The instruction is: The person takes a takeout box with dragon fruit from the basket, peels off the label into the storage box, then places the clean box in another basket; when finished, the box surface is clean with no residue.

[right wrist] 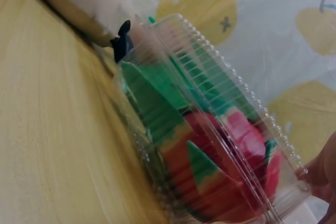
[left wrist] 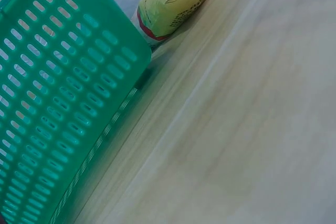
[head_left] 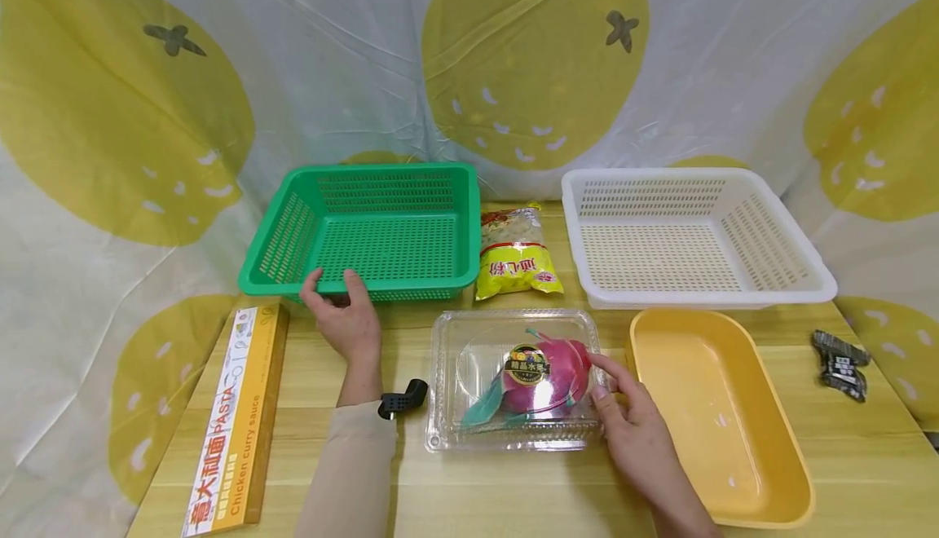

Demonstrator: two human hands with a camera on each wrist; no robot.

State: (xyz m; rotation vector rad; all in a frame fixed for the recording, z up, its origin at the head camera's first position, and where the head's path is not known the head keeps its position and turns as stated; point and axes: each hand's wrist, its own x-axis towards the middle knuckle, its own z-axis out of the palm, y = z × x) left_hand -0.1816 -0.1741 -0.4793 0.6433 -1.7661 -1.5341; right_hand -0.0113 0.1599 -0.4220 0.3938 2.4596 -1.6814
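Observation:
A green plastic basket (head_left: 396,287) stands at the back left, and my left hand (head_left: 348,322) grips its front rim with thumb and index finger over the edge. The other left fingers are mostly hidden. In the middle of the table lies a clear plastic clamshell box (head_left: 447,334), lid down, with a pink dragon fruit (head_left: 565,363) with green leaf tips inside. My right hand (head_left: 645,432) holds the box's right edge between thumb and fingers. The left wrist view shows the slotted basket wall (left wrist: 68,93); in the right wrist view the box (right wrist: 231,72) fills the middle.
A yellow bag of pasta (head_left: 517,257) lies between the green basket and a white basket (head_left: 711,297). To the right stands a yellow-orange tub (head_left: 719,424), with a small black packet (head_left: 841,363) beyond it. A long pasta box (head_left: 238,424) lies at the left.

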